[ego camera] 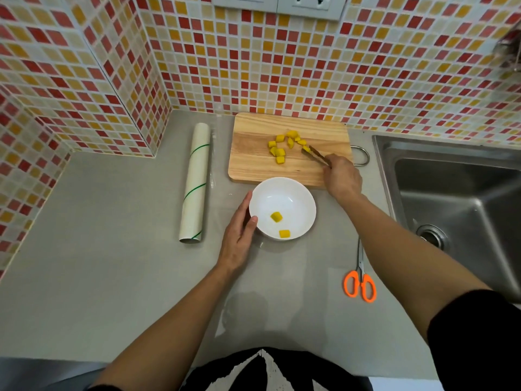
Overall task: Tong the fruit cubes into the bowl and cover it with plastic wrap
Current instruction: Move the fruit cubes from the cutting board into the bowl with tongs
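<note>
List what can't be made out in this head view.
- Tongs: the handle end is hidden inside the right hand; whether the tips already grip a cube is too small to tell.
- Scissors: blade tips hidden behind the right forearm.
- Wall sockets: cut off by the top edge.
- Sink: right part cut off by the frame edge.
- Fruit cubes on the board: overlapping, exact count unclear.

Left hand [238, 231] flat, fingers extended; right hand [342, 179] clenched, arm outstretched.
</note>
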